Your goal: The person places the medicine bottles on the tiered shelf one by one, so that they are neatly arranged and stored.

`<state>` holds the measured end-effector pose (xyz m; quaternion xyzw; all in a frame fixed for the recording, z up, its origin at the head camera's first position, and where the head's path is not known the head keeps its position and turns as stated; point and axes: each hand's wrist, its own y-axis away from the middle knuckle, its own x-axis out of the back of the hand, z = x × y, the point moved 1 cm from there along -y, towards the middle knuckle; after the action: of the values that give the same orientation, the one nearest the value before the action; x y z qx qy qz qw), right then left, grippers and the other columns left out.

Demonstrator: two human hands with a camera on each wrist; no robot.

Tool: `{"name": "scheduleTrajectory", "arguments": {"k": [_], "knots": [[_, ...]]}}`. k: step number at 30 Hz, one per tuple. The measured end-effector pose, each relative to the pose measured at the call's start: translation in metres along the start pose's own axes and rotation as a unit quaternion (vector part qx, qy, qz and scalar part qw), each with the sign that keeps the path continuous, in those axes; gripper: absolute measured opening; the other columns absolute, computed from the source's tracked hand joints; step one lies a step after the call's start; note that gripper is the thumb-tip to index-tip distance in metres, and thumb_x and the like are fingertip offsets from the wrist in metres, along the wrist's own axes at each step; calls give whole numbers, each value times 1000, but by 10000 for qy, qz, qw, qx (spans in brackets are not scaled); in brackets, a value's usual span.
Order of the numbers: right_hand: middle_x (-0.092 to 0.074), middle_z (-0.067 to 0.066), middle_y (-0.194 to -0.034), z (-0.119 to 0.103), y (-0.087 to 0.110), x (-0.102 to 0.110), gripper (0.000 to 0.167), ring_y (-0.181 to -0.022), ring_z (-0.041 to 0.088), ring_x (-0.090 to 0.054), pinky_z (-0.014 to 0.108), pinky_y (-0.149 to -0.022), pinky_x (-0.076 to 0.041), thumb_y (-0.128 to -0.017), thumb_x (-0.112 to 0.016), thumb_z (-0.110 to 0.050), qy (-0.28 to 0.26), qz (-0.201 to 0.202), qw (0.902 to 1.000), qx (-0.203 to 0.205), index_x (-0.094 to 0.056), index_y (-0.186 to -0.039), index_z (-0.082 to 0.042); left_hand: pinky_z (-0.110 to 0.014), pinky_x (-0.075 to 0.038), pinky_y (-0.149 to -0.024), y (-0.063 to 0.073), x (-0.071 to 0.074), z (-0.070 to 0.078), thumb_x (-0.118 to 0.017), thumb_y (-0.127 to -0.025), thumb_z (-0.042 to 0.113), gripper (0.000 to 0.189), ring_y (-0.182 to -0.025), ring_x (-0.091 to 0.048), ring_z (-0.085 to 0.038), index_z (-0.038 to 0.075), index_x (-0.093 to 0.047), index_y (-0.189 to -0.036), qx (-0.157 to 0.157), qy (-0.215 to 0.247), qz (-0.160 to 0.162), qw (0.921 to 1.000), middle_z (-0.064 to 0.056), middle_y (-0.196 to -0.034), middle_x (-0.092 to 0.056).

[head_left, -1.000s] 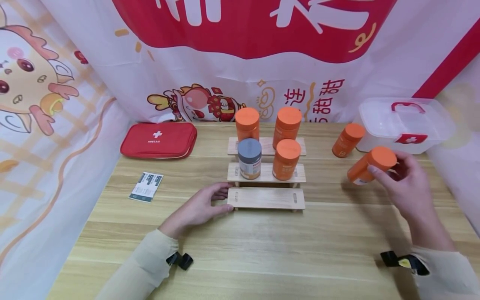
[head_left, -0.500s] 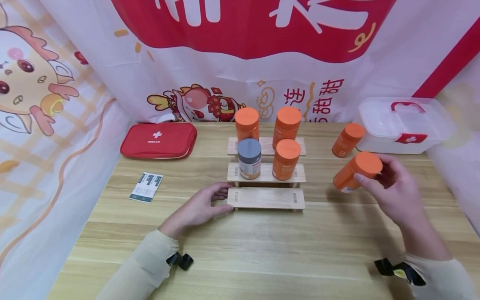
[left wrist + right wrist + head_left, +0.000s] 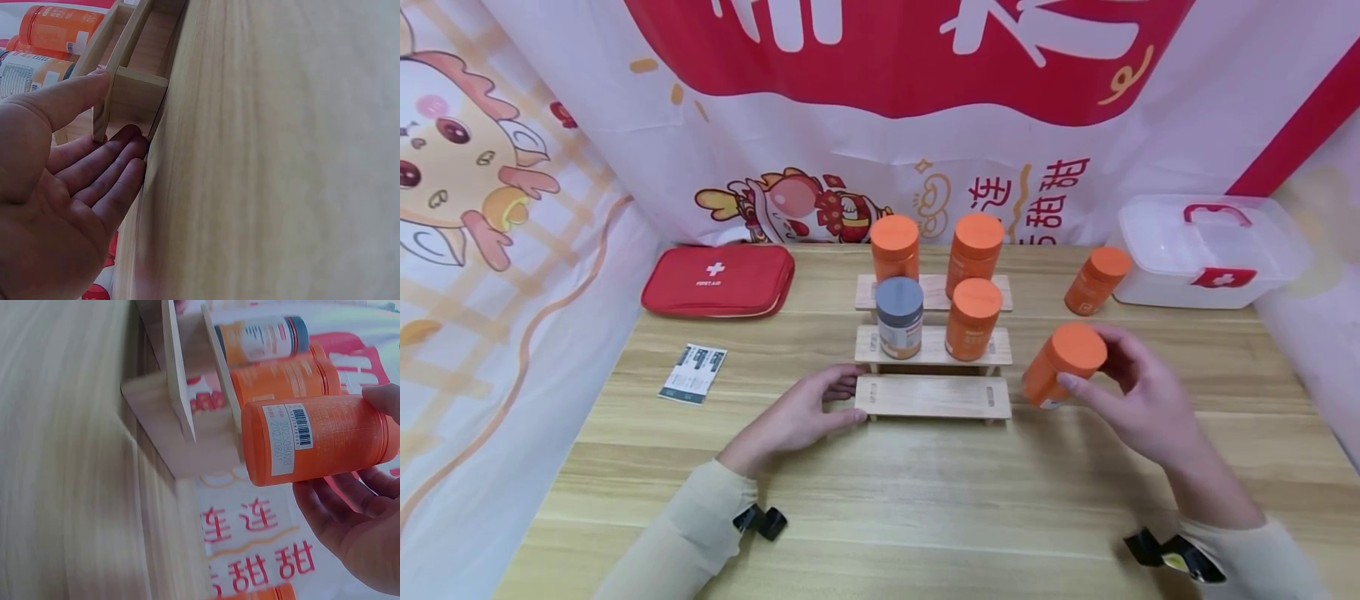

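Tilted above the table to the right of the stepped wooden rack is an orange jar, which my right hand grips near its lid. In the right wrist view, a white barcode label shows near the base of that jar. My left hand holds the left end of the rack's lowest step, thumb at its front corner and fingers at the rear corner. A grey-lidded jar and an orange jar stand on the middle step. Two more orange jars occupy the top step.
Another orange jar stands at the back right beside a clear lidded box with a red handle. A red first aid pouch and a printed card lie at left. Printed cloth hangs behind the table.
My right hand has carried the orange jar left and nearer to me, toward the rack's right end. The left hand stays on the lowest step.
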<state>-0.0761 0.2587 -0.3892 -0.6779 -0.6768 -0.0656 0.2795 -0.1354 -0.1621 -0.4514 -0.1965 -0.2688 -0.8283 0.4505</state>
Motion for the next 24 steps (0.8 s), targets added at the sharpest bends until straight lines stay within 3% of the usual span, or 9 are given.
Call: {"name": "scheduleTrajectory", "arguments": {"k": [6, 13, 24], "knots": [[-67, -13, -130, -9, 1, -18, 57, -114, 5, -65, 7, -99, -53, -91, -82, 3, -78, -284, 9996, 37, -61, -144, -3, -56, -47, -124, 0, 0, 0, -81, -99, 31, 69, -142, -61, -32, 13, -51, -159, -47, 81, -16, 10000, -11, -154, -62], [-71, 4, -133, -20, -3, -40, 56, -114, 6, -67, 12, -99, -57, -91, -85, -3, -270, -757, 9967, 52, -63, -143, -6, -57, -46, -125, -1, 0, -3, -80, -99, 33, 70, -143, -60, -32, 15, -50, -160, 23, 127, -63, 9999, -10, -156, -61], [-72, 7, -137, -36, -9, -81, 58, -121, 9, -70, 20, -105, -59, -90, -88, -8, -647, -1247, 9895, 339, -64, -143, -9, -56, -47, -124, -2, 0, 0, -80, -99, 31, 69, -142, -61, -32, 13, -51, -159, -20, 173, -52, 9998, -11, -155, -61]]}}
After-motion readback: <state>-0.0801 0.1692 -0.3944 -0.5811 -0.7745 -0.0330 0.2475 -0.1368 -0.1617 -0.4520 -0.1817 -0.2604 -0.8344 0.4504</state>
